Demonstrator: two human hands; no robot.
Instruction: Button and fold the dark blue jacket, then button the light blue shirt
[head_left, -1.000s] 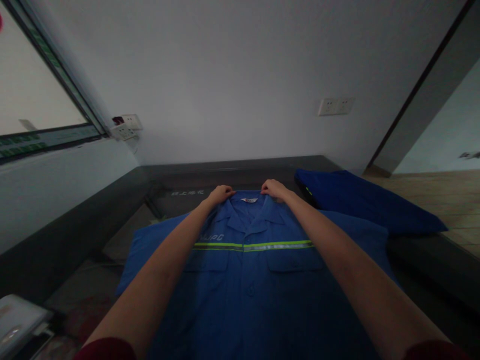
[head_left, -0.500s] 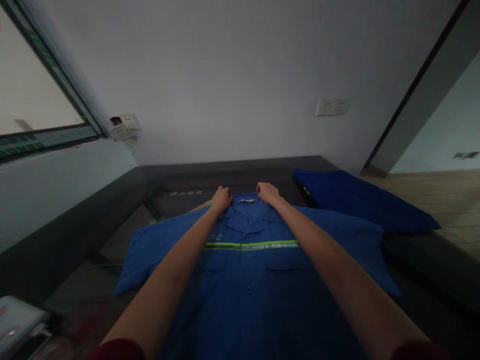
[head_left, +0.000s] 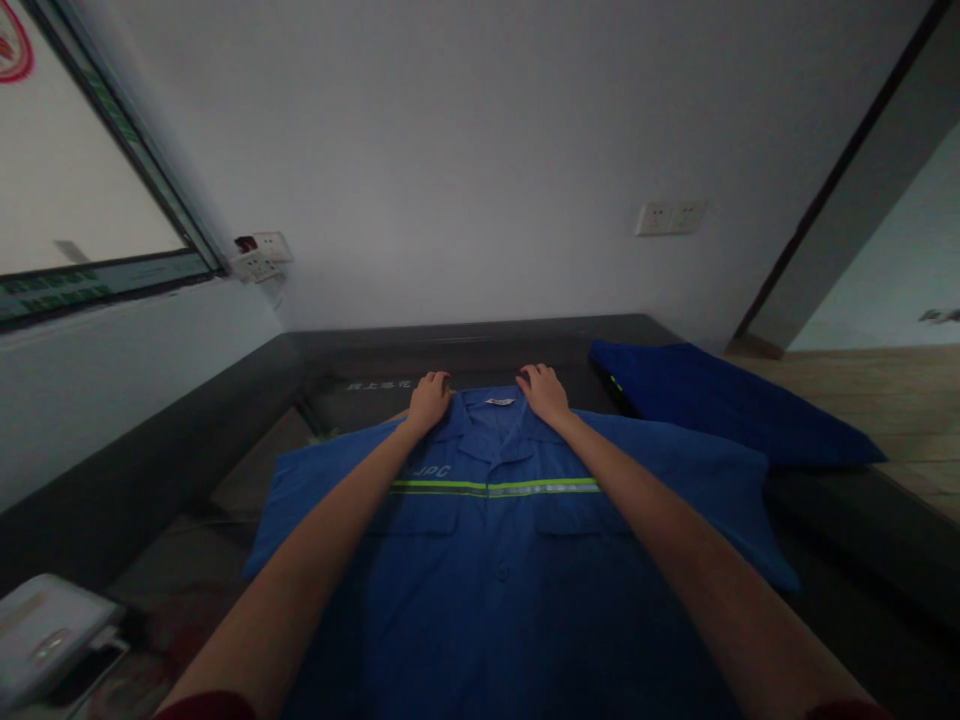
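Observation:
A blue work shirt [head_left: 491,560] lies spread front side up, with its collar at the far end and its sleeves out to both sides. A yellow-green and silver reflective band [head_left: 544,488] crosses its chest. My left hand [head_left: 429,402] rests on the shoulder just left of the collar, fingers stretched forward, holding nothing. On the other side of the collar, my right hand [head_left: 544,392] touches the cloth with its fingers apart. A small white label [head_left: 500,402] shows inside the neck. My forearms cover parts of both sleeves.
Folded darker blue cloth [head_left: 720,400] lies at the right. A whitish machine [head_left: 56,630] stands at the lower left. The dark surface [head_left: 465,350] ends at a wall with sockets [head_left: 671,218]; a window [head_left: 82,150] is at the upper left.
Both hands have let go of the collar's edges and their fingers have loosened. The left hand has shifted left, away from the neck; the right has moved slightly outward. The view has turned slightly.

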